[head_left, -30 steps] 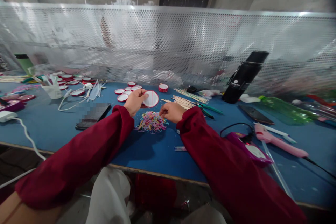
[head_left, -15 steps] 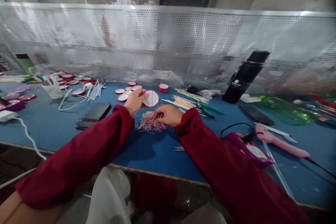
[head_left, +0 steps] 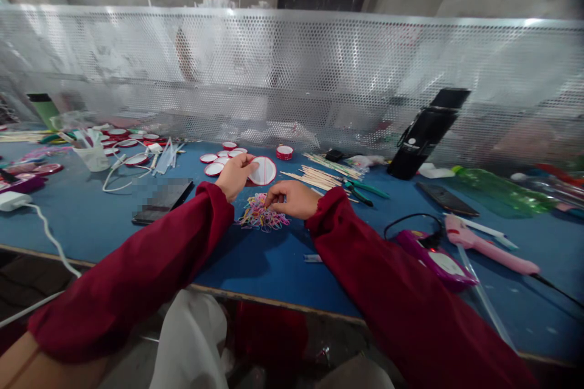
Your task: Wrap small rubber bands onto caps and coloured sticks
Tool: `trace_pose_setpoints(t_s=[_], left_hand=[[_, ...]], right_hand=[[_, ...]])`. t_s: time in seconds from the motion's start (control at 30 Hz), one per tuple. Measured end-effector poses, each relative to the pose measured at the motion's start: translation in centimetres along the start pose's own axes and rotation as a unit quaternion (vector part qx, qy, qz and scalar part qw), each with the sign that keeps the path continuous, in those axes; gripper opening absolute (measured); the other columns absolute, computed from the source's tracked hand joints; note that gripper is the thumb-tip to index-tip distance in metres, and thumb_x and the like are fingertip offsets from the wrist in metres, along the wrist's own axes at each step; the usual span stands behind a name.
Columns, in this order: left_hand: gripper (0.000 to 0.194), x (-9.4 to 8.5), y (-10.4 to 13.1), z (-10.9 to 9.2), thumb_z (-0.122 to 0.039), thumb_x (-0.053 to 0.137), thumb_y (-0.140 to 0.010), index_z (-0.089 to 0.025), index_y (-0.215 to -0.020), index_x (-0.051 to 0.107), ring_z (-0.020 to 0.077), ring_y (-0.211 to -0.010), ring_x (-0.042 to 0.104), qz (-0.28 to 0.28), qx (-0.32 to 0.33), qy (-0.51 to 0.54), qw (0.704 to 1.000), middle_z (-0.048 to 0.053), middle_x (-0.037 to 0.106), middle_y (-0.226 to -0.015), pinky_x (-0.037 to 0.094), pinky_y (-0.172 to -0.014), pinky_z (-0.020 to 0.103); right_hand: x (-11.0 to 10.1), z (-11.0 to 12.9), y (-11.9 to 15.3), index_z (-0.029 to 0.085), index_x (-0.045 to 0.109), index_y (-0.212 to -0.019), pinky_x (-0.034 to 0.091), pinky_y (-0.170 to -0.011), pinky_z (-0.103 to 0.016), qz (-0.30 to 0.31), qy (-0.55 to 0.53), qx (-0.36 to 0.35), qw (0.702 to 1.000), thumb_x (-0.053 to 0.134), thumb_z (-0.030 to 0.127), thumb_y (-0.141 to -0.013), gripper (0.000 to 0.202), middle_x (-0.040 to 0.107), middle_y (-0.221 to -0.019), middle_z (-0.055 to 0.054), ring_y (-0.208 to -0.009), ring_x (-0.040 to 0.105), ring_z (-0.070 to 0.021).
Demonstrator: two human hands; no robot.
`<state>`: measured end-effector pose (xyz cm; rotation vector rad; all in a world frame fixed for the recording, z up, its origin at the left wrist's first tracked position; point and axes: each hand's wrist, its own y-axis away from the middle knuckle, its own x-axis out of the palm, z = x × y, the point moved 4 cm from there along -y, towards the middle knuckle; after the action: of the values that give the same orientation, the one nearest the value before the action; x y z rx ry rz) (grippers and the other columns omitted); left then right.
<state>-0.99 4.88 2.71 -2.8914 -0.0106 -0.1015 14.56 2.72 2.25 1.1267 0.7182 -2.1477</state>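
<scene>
Between the thumb and fingers of my left hand (head_left: 236, 176) is a round white disc (head_left: 263, 171) with a red rim, tilted so its white face shows and a thin red line crosses it. My right hand (head_left: 292, 199) is closed in a pinch at the top of a small heap of thin, many-coloured rubber bands (head_left: 262, 216). Its fingertips are in the heap, on a rubber band hard to make out singly. More red-rimmed white discs (head_left: 213, 169) lie just beyond my left hand, and a short stack of them (head_left: 284, 152) stands farther back.
Wooden sticks (head_left: 314, 176) and green-handled pliers (head_left: 365, 188) lie behind my right hand. A phone (head_left: 164, 200) is left of my left forearm. On the right are a black bottle (head_left: 426, 134), a pink glue gun (head_left: 490, 246) and a purple power strip (head_left: 435, 261). Perforated metal (head_left: 292, 73) closes the back.
My right fingertips have shifted very slightly left within the rubber bands. The left hand and its disc stay in place.
</scene>
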Motion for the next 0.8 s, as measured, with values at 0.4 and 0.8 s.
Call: trace_pose_setpoints(t_s=[0.4,0.8], left_hand=[[0.004,0.1,0.2,-0.3,-0.016,0.059,-0.081,-0.016,-0.085,0.057,0.0103,-0.062,0.055,-0.004,-0.006,-0.001,1.000,0.000,0.058,-0.075,0.052,-0.056,0.025],[0.008,0.0,-0.1,0.1,-0.019,0.062,-0.079,-0.016,-0.086,0.058,0.0100,-0.060,0.054,-0.003,-0.001,-0.002,1.000,0.000,0.059,-0.073,0.053,-0.055,0.025]], right_hand=[[2.1,3.3,0.0,0.017,0.074,-0.085,0.041,-0.060,-0.020,0.035,0.001,-0.055,0.998,0.064,0.020,-0.076,0.014,0.069,-0.074,0.000,-0.064,0.058,-0.0096],[4.6,5.8,0.0,0.022,0.073,-0.092,0.041,-0.069,-0.029,0.039,0.274,-0.077,0.958,0.054,0.023,-0.080,0.022,0.072,-0.096,-0.006,-0.088,0.064,-0.0206]])
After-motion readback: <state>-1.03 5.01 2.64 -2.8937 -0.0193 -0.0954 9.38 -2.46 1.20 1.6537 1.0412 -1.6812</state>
